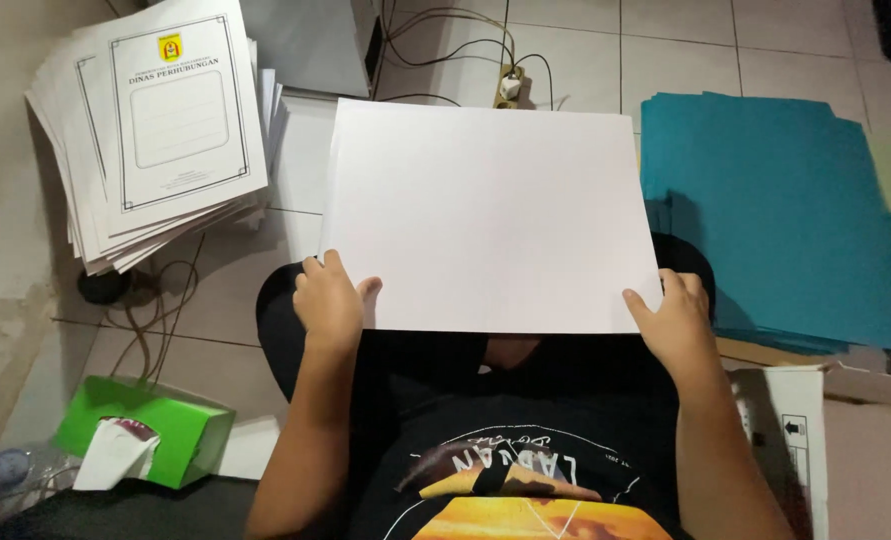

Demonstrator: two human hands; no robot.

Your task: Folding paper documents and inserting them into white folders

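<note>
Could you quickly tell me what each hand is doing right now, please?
Left hand: closed on the near left corner of the white sheets.
Right hand: closed on the near right corner of the same sheets.

Both bare forearms reached forward from the body, roughly parallel and well apart, over the lap. The left hand [330,300] was closed in a pinch at the near left corner of what it held, its fingers curled on top, knuckles up and thumb pointing inward to the right. The right hand [677,320] mirrored it at the near right corner, fingers resting on top and thumb angled up and inward, wrist nearly straight.
</note>
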